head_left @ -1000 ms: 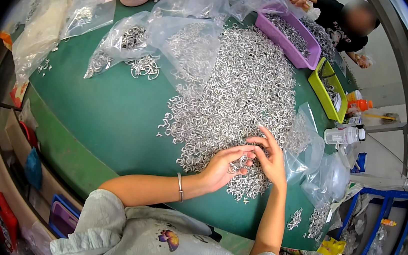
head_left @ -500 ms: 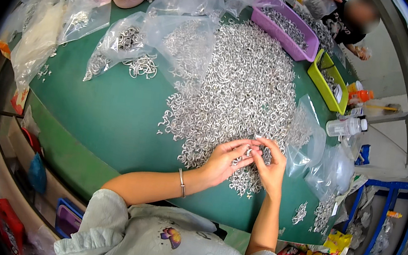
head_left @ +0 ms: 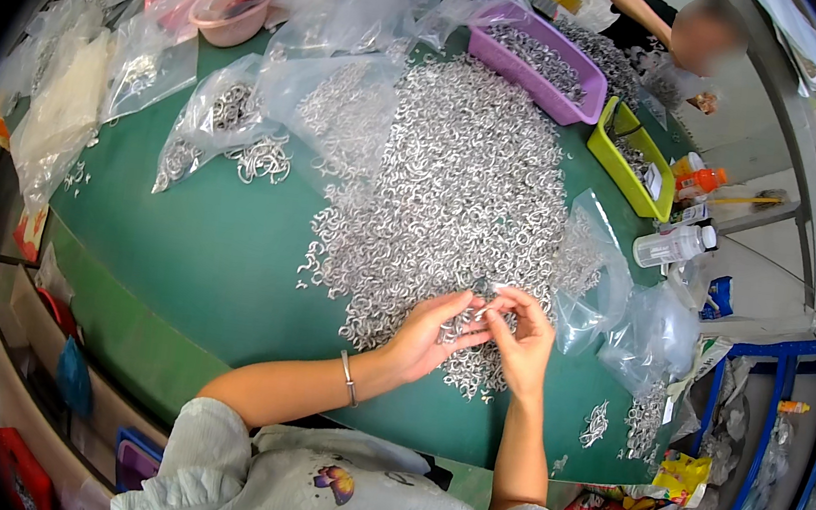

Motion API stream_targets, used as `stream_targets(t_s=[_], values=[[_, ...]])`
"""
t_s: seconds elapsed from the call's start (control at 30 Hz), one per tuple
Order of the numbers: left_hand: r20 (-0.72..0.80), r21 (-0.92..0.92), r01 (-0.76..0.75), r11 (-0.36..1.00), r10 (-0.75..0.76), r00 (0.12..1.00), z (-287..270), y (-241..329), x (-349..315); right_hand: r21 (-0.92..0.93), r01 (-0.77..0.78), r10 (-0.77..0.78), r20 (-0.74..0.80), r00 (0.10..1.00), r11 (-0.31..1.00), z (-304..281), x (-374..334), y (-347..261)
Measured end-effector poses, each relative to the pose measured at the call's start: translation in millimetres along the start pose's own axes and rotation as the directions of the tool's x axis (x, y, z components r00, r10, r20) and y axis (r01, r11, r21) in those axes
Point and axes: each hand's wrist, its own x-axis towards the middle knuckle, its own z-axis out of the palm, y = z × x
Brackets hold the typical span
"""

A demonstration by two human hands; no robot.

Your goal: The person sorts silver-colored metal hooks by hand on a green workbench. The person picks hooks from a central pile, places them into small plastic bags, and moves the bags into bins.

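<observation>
A wide heap of small silvery C-shaped metal pieces (head_left: 468,171) covers the middle of the green table (head_left: 195,271). Over its near edge, my left hand (head_left: 426,340) is half curled, with a few of these pieces showing between thumb and fingers. Beside it on the right, my right hand (head_left: 522,347) pinches with thumb and forefinger at the left fingertips. A small pale metal piece seems to sit in that pinch; its exact shape is too small to make out. The fingertips of both hands nearly touch.
Clear plastic bags (head_left: 217,117) of metal pieces lie left and right of the heap. Beyond it stand a purple basket (head_left: 540,64), a lime-green basket (head_left: 632,160) and a pink bowl (head_left: 231,25). A clear bottle (head_left: 673,246) lies at right. Another person (head_left: 646,20) sits across the table.
The whole view has shifted slightly, so the heap and baskets appear further left. My hands stay together over the near edge of the heap, the left fingers a little more spread around the pieces.
</observation>
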Motion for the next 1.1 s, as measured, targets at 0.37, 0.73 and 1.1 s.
stream_targets(t_s=[0.37,0.73,1.1], values=[[0.033,0.186,0.094,0.978,-0.102,0.994,5.7,-4.5,-4.3,-0.623,0.286,-0.29,0.098,0.952,0.728,-16.7,44.4,15.2],[0.083,0.168,0.176,0.97,-0.192,0.978,3.0,-0.9,-6.8,-0.676,0.429,-0.187,0.402,0.896,0.599,-9.1,-4.5,21.9],[-0.082,0.275,0.245,0.93,-0.231,0.969,11.3,-4.3,-7.6,-0.451,0.152,-0.138,0.064,0.988,0.879,-35.3,-35.1,22.7]])
